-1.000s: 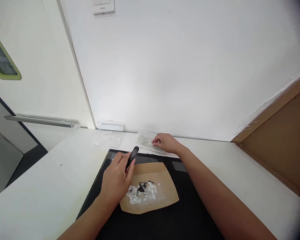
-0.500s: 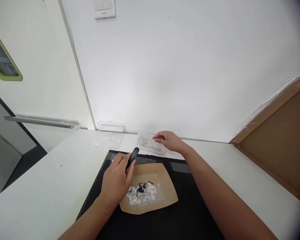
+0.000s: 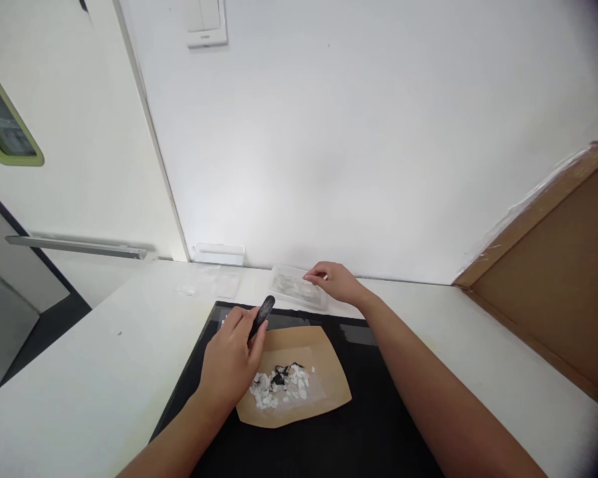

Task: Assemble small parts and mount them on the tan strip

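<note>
My left hand (image 3: 232,355) is closed round a black, narrow object with a rounded end (image 3: 263,315); its lower part is hidden by the fingers. Below that hand lies a brown paper tray (image 3: 323,355) holding white flakes (image 3: 299,385) and a few black scraps (image 3: 279,378). My right hand (image 3: 336,282) reaches over the right side of a clear plastic box (image 3: 284,272), its thumb and fingers pinched together. Thin, see-through pieces (image 3: 296,287) fill the box. Whether one is between the fingertips is too small to make out.
The paper tray rests on a black mat (image 3: 369,425) on a white table (image 3: 90,372). Clear plastic bags (image 3: 209,280) and a clear holder (image 3: 219,254) stand left of the box, near the wall (image 3: 359,133). A cardboard panel (image 3: 558,265) leans at right.
The view has tilted up very slightly. Both hands keep nearly the same places, the right still over the box and the left still gripping the black object.
</note>
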`<state>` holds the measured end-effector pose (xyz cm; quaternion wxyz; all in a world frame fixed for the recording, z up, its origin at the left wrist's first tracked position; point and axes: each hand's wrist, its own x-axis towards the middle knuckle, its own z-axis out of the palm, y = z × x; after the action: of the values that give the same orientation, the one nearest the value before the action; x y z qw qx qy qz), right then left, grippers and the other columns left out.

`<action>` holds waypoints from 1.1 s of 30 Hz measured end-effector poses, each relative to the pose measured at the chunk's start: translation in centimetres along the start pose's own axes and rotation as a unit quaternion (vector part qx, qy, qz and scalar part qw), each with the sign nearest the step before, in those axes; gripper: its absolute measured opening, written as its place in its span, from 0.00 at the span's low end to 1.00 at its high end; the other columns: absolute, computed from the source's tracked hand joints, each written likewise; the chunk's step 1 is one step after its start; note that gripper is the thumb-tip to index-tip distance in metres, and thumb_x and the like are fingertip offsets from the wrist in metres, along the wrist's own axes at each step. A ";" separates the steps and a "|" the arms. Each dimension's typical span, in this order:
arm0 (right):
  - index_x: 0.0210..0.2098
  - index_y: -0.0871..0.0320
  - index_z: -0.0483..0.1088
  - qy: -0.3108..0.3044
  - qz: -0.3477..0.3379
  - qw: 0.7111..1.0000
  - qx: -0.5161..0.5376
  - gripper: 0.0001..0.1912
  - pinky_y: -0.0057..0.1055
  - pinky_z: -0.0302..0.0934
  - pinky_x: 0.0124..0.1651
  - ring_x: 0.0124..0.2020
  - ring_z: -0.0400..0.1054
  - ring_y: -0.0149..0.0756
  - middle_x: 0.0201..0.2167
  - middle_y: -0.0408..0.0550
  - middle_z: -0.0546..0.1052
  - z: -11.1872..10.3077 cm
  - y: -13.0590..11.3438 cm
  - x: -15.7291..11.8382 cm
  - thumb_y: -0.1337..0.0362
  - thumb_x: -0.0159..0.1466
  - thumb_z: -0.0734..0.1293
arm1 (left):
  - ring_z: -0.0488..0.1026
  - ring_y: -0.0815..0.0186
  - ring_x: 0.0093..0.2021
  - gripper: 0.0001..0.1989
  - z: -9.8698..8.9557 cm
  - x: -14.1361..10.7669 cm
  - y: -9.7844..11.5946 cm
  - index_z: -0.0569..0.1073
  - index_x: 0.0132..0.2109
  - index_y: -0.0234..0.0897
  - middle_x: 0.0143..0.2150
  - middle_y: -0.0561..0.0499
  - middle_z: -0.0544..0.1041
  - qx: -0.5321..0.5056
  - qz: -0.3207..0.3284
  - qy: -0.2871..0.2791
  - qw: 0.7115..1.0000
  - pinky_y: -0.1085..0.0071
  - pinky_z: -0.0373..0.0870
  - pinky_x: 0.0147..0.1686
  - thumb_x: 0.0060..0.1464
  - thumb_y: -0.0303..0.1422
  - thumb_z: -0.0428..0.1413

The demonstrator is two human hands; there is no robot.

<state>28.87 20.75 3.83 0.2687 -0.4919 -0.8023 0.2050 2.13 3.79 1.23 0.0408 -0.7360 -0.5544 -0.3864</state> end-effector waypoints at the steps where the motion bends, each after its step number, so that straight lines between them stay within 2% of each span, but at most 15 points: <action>1: 0.37 0.52 0.81 -0.002 0.001 1.000 0.005 0.15 0.33 0.65 0.43 0.40 0.76 0.39 0.39 0.46 0.82 -0.1 -0.1 -0.1 0.51 0.67 0.66 | 0.77 0.64 0.38 0.15 0.0 0.0 0.0 0.72 0.59 0.39 0.45 0.47 0.76 0.001 0.000 -0.001 1.000 0.69 0.74 0.35 0.70 0.36 0.50; 4: 0.38 0.53 0.81 -0.010 -0.001 1.000 0.018 0.14 0.32 0.65 0.39 0.34 0.76 0.37 0.34 0.45 0.82 -0.5 -0.8 -0.3 0.52 0.67 0.66 | 0.77 0.63 0.38 0.15 0.1 0.0 -0.1 0.72 0.58 0.39 0.45 0.47 0.76 0.003 -0.001 -0.002 1.000 0.68 0.75 0.38 0.70 0.36 0.51; 8: 0.38 0.52 0.81 -0.005 -0.014 1.000 0.028 0.12 0.32 0.66 0.38 0.33 0.77 0.35 0.35 0.44 0.83 -1.7 -3.0 -0.9 0.53 0.67 0.68 | 0.77 0.64 0.38 0.14 0.0 0.0 -0.1 0.73 0.58 0.40 0.45 0.47 0.76 -0.001 0.001 0.000 1.000 0.68 0.75 0.38 0.70 0.36 0.51; 14: 0.39 0.50 0.81 0.034 -0.111 0.993 0.024 0.10 0.31 0.64 0.33 0.33 0.75 0.35 0.36 0.43 0.82 -4.6 -9.5 -3.8 0.54 0.68 0.68 | 0.76 0.64 0.38 0.17 -0.3 0.0 0.4 0.71 0.62 0.41 0.44 0.47 0.76 -0.012 0.016 -0.016 1.000 0.69 0.75 0.38 0.72 0.36 0.49; 17: 0.38 0.49 0.81 0.030 -0.161 0.986 0.015 0.09 0.30 0.63 0.32 0.34 0.74 0.34 0.35 0.42 0.82 -5.8 -13.1 -6.0 0.55 0.68 0.69 | 0.76 0.63 0.40 0.18 -0.4 0.0 0.7 0.70 0.64 0.39 0.44 0.46 0.77 -0.023 0.028 -0.015 0.999 0.68 0.75 0.39 0.73 0.35 0.46; 21: 0.39 0.49 0.80 0.039 -0.200 0.979 0.007 0.08 0.28 0.62 0.30 0.33 0.73 0.32 0.36 0.43 0.82 -6.1 -16.0 -8.6 0.56 0.69 0.69 | 0.77 0.61 0.45 0.17 -0.7 0.1 0.9 0.70 0.62 0.38 0.46 0.45 0.78 -0.050 0.041 0.007 0.998 0.67 0.75 0.43 0.73 0.33 0.45; 25: 0.41 0.48 0.81 0.073 -0.214 0.974 0.010 0.07 0.27 0.62 0.28 0.33 0.73 0.32 0.38 0.43 0.81 -3.7 -15.5 -10.5 0.61 0.70 0.68 | 0.77 0.60 0.46 0.15 -1.1 0.2 1.2 0.71 0.59 0.36 0.44 0.45 0.79 -0.079 0.039 0.034 0.996 0.65 0.73 0.45 0.73 0.32 0.45; 28: 0.42 0.48 0.81 0.095 -0.175 0.980 0.027 0.09 0.28 0.64 0.31 0.35 0.73 0.33 0.37 0.45 0.80 -0.9 -13.8 -11.9 0.61 0.70 0.67 | 0.76 0.61 0.43 0.13 -1.5 0.1 1.8 0.73 0.53 0.37 0.42 0.46 0.78 -0.115 0.028 0.026 0.993 0.66 0.70 0.43 0.73 0.31 0.45; 30: 0.41 0.50 0.80 0.105 -0.119 0.986 0.056 0.08 0.30 0.65 0.33 0.33 0.73 0.34 0.37 0.46 0.80 0.8 -12.7 -12.6 0.59 0.69 0.67 | 0.75 0.62 0.41 0.12 -1.8 0.0 2.3 0.73 0.48 0.38 0.40 0.48 0.77 -0.152 0.019 0.008 0.988 0.67 0.68 0.41 0.73 0.31 0.44; 33: 0.40 0.52 0.80 0.112 0.020 0.982 0.152 0.11 0.32 0.67 0.35 0.32 0.73 0.37 0.33 0.47 0.81 2.4 -11.6 -13.3 0.53 0.65 0.72 | 0.74 0.64 0.37 0.14 -2.0 0.0 2.8 0.73 0.41 0.38 0.36 0.51 0.77 -0.200 -0.002 -0.019 0.980 0.68 0.66 0.40 0.72 0.33 0.44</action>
<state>24.44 3.62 5.83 0.4243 -0.4811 -0.7168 0.2735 3.49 1.74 3.63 -0.1186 -0.7354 -0.4678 -0.4758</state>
